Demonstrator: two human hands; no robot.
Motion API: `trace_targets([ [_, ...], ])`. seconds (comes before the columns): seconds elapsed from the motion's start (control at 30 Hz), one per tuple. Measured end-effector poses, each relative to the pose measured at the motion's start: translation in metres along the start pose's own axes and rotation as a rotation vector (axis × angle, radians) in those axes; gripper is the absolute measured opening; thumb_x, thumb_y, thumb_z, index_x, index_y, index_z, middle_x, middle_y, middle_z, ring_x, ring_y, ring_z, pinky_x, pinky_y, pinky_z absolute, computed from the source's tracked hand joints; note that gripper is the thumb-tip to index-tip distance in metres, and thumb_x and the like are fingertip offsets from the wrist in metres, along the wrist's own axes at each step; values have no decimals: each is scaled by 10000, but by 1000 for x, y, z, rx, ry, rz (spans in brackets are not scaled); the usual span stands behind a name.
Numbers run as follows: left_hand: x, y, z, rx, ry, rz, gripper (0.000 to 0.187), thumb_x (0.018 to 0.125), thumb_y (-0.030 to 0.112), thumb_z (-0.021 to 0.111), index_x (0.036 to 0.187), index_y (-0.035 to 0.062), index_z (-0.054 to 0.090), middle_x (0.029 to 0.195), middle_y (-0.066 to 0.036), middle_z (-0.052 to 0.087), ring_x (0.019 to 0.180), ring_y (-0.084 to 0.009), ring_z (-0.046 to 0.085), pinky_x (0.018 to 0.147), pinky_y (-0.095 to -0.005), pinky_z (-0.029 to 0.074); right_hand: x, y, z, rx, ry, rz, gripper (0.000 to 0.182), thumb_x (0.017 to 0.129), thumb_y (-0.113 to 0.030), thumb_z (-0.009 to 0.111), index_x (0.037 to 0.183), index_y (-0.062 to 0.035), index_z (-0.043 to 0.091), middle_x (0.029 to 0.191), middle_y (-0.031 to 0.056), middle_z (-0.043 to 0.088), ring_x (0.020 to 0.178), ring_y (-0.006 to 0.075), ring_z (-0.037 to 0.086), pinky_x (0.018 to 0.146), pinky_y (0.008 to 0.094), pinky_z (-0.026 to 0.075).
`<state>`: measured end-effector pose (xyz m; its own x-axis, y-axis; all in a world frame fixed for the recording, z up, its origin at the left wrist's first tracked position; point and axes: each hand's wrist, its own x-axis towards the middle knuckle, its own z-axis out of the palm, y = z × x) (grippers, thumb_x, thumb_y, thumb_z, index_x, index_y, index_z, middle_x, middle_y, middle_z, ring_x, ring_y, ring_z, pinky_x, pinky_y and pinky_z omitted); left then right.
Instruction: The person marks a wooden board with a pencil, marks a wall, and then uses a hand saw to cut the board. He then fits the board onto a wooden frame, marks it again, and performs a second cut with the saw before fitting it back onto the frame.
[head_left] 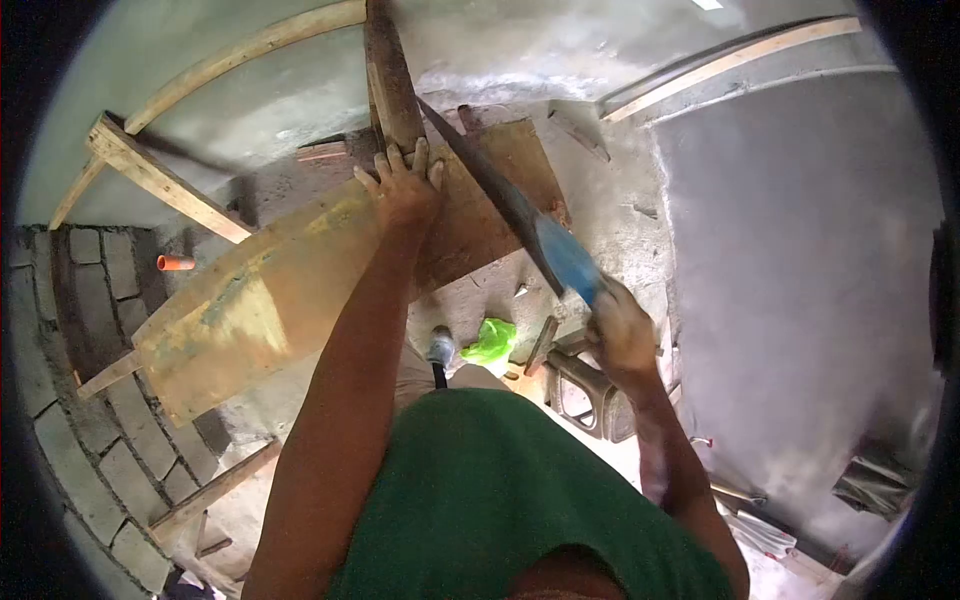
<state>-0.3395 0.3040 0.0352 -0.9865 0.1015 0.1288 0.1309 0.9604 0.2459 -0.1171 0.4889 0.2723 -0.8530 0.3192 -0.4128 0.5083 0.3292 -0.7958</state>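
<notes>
My right hand (pixel 622 335) is closed round the blue handle of a handsaw (pixel 490 185), slightly blurred. The long dark blade slants up and left, its far end right at the side of a wooden plank (pixel 391 75). My left hand (pixel 405 185) presses down with fingers spread, its fingertips over the plank's near end. Beneath them lies a large stained plywood sheet (pixel 290 290), which reaches from the lower left to beyond the saw.
Timber braces (pixel 165 175) lean on the plastered wall at left, near an orange pipe piece (pixel 175 263). Bare blockwork (pixel 110 400) stands lower left. A bright green plastic bag (pixel 489 342) and a dark stool (pixel 595 395) are on the floor by my feet.
</notes>
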Motion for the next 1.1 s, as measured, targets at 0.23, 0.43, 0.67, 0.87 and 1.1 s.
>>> trace_targets([
  [0.23,1,-3,-9,-1,-20,62,550,1001,499,360,1469,216,416,1446,-221,430,1329,-400,395,1091,-712,136,80,23,26,-744,21,-717,528,750,4,590,1274,12,526,1178,220,593,1017,398,604,895,429,508],
  [0.43,1,0,-8,69,-59,38,556,1008,502,330,1486,226,391,1474,-213,404,1347,-395,371,1107,-697,89,214,31,134,-204,57,-318,389,952,-293,549,1230,-22,571,993,247,655,901,362,657,788,471,507],
  [0.67,2,4,-18,3,-107,-4,538,1005,513,328,1485,279,389,1500,-211,363,1382,-393,326,1125,-671,79,194,29,126,-388,285,-477,380,982,-328,504,1162,-8,604,750,210,653,663,332,657,655,417,509],
  [0.87,15,8,-11,-31,-130,-9,549,995,500,370,1493,269,372,1511,-211,339,1398,-409,295,1135,-656,87,174,-5,96,-410,122,-462,369,976,-298,511,1143,16,610,742,202,652,648,303,654,630,416,502],
  [1.1,-10,7,3,2,-25,52,537,1000,466,384,1489,244,378,1563,-167,256,1447,-381,212,1131,-672,74,163,17,105,-108,139,-560,366,964,-233,532,1206,40,564,865,234,659,706,276,658,607,394,500],
])
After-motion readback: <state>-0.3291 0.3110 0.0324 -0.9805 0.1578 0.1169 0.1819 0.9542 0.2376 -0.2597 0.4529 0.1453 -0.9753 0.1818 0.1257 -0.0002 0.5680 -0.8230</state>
